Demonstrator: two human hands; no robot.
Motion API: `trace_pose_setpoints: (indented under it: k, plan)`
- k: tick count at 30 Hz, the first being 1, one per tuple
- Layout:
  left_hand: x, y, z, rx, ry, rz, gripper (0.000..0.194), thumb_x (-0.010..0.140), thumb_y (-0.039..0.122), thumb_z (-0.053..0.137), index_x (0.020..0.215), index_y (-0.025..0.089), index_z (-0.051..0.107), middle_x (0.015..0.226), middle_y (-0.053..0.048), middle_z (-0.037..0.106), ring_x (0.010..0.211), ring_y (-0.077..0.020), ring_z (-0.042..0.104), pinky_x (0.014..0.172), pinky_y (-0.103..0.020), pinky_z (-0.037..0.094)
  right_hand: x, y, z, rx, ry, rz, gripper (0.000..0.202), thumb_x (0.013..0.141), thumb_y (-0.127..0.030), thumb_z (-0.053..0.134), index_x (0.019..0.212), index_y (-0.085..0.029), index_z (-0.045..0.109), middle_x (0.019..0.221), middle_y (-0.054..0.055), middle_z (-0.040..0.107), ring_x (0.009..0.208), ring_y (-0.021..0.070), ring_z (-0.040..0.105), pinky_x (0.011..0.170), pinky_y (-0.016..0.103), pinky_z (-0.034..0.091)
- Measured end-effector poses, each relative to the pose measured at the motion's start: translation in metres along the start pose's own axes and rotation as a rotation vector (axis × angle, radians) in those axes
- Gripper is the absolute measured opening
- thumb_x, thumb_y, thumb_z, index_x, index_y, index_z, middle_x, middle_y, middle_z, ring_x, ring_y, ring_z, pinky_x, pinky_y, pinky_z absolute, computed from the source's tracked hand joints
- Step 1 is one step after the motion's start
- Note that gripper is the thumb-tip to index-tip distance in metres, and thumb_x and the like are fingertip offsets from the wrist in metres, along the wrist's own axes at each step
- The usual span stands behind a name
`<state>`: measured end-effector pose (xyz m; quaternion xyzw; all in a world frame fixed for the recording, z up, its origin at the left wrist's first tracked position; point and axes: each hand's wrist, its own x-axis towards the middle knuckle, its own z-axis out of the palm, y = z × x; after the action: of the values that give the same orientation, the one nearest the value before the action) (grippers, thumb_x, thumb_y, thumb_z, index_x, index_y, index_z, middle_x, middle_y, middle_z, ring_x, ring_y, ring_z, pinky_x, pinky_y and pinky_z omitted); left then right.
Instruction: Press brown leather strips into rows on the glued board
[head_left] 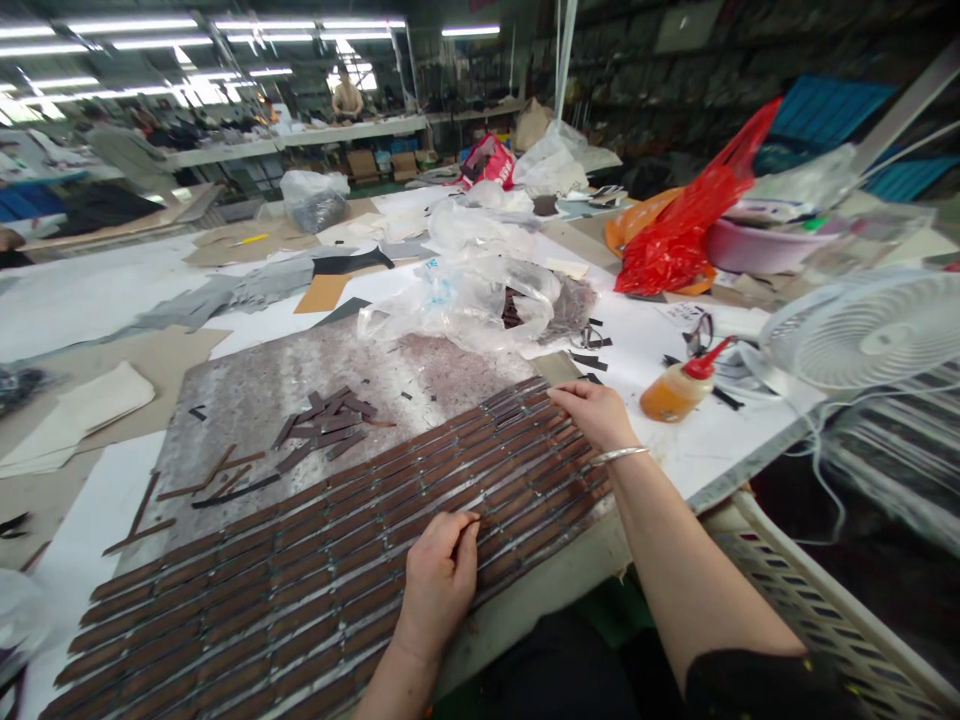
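Long rows of narrow brown strips (300, 560) lie side by side on a grey, stained board (247, 400). Over the near part of these rows is my left hand (442, 570), its thumb and forefinger pressed together. Whatever that pinch may hold is too small to make out. My right hand (596, 412), with a silver bangle (619, 455) at the wrist, is at the far right end of the rows. Its fingertips are pinched against the dark strips there, and what sits between them is hidden. A loose pile of short dark strips (326, 425) rests behind the rows.
Right of my right hand stand a glue bottle (679, 388) with a red tip and a white fan (870, 335). Clear plastic bags (465, 300) and a red bag (690, 215) lie farther back. A plastic crate (817, 610) is below the table edge. People work in the background.
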<state>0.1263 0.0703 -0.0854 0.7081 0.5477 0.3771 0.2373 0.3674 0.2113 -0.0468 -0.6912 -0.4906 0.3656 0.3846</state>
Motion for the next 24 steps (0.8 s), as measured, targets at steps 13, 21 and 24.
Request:
trace_pose_setpoints:
  k: [13,21,24]
  plan:
    - [0.002,0.000,0.001,0.033,-0.029,-0.015,0.014,0.087,0.021,0.049,0.094,0.019,0.061,0.086,-0.005,0.064,0.081,-0.0159,0.061,0.073,-0.027,0.051,-0.006,-0.002,0.024,-0.073,-0.181,-0.039,0.021,0.071,-0.038,0.060,0.079,-0.022,0.071,0.054,-0.004,0.061,0.047,0.0102,0.054,0.048,0.020,0.040]
    - [0.002,0.000,0.001,0.048,-0.023,-0.009,0.015,0.087,0.019,0.049,0.094,0.019,0.062,0.085,-0.005,0.064,0.081,-0.0157,0.061,0.073,-0.026,0.051,0.005,-0.006,0.047,-0.225,-0.201,-0.085,0.015,0.071,-0.030,0.059,0.071,-0.022,0.071,0.056,-0.003,0.064,0.057,0.0120,0.060,0.057,0.019,0.044]
    - [0.003,-0.001,0.002,0.045,-0.027,-0.009,0.016,0.087,0.019,0.048,0.094,0.019,0.062,0.085,-0.005,0.064,0.081,-0.0160,0.062,0.073,-0.027,0.051,0.008,-0.001,0.050,-0.303,-0.165,-0.110,0.015,0.071,-0.029,0.058,0.071,-0.022,0.071,0.059,-0.002,0.066,0.062,0.0135,0.062,0.061,0.020,0.045]
